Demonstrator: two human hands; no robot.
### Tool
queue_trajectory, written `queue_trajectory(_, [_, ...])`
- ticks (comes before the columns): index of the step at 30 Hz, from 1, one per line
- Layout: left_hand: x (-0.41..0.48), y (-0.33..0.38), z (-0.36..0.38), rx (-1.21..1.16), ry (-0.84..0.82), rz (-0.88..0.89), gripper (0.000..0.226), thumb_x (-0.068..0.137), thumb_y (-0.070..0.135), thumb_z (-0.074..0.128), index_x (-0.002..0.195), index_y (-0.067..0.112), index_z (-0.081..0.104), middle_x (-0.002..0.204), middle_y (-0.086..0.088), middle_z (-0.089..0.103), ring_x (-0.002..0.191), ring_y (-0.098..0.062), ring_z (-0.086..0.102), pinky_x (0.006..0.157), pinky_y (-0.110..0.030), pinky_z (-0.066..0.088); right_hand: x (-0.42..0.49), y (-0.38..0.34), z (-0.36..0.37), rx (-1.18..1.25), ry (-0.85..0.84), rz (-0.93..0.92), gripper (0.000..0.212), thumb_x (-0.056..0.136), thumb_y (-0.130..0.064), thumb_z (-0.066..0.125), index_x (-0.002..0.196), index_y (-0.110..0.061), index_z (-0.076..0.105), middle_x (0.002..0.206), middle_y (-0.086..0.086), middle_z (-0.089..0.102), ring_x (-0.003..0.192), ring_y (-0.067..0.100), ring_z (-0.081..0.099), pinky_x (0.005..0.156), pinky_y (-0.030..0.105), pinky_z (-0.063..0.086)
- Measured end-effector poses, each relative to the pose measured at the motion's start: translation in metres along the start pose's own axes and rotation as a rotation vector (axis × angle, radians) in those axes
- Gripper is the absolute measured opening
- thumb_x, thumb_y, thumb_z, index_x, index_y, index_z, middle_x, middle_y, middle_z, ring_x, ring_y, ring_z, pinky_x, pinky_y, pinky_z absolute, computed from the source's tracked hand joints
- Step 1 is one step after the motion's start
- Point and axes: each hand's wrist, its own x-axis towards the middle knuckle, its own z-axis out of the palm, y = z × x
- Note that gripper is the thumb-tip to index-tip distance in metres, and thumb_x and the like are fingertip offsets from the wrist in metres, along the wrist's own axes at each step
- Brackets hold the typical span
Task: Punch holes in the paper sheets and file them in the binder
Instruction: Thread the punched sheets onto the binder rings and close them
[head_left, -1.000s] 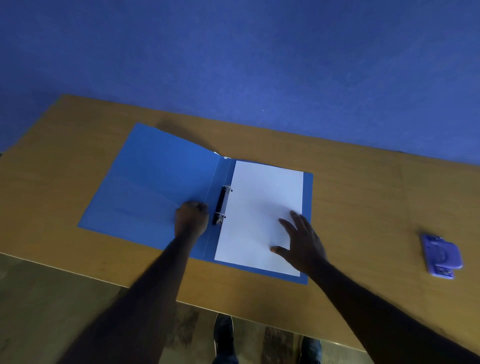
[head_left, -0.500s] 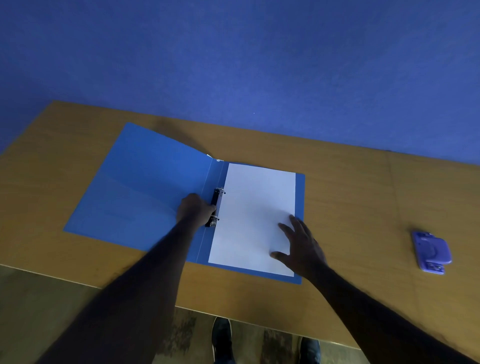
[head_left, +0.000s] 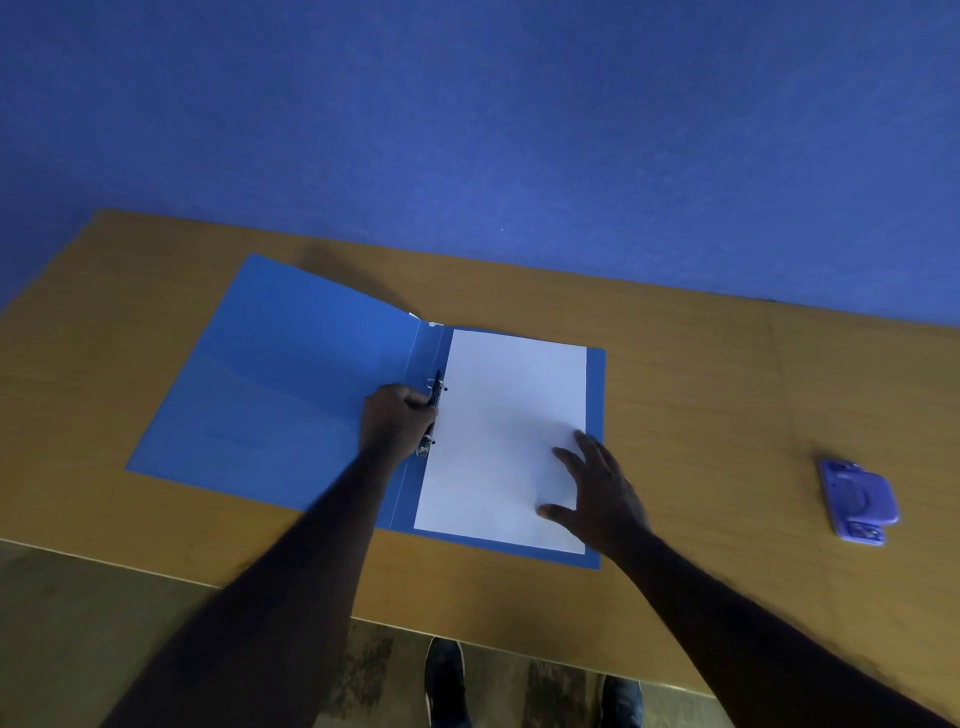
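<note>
The white sheet of paper (head_left: 506, 436) lies flat on the right half of the open blue plastic binder (head_left: 291, 395). It looks smooth and clean. I cannot tell if more sheets lie under it. Its left edge is right at the black and silver ring clip (head_left: 435, 387) in the middle fold of the binder. I cannot tell if the rings go through the paper. The left half of the binder has nothing on it.

The binder lies open on the brown wooden table (head_left: 701, 415), in the middle. The left hand (head_left: 397, 421) has its fingers curled round the ring clip. The right hand (head_left: 605, 488) rests flat on the near right corner of the paper, fingers spread apart.

A purple plastic hole punch (head_left: 857, 501) sits far off to the right on the table. A blue wall (head_left: 467, 130) is behind the table.
</note>
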Motion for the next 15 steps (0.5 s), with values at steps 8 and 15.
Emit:
queue_trajectory(8, [-0.008,-0.01,0.017,0.37,0.015,0.252,0.017,0.081,0.011,0.057,0.071,0.013,0.07,0.078,-0.003,0.065,0.072,-0.025,0.063,0.061,-0.029,0.049,0.0,-0.001,-0.001,0.003,-0.007,0.007,0.085,0.077,-0.06,0.068,0.147,-0.027,0.034,0.163,0.001,0.015,0.15,0.024,0.015,0.111,0.045,0.036])
queue_trajectory(15, [-0.012,-0.015,0.022,0.519,0.03,0.35,0.021,0.09,0.017,0.054,0.097,0.013,0.073,0.093,-0.007,0.06,0.082,-0.028,0.062,0.063,-0.028,0.044,-0.001,-0.001,-0.004,-0.001,-0.014,0.006,0.085,0.077,-0.061,0.067,0.148,-0.028,0.034,0.163,0.001,0.014,0.15,0.024,0.013,0.112,0.045,0.035])
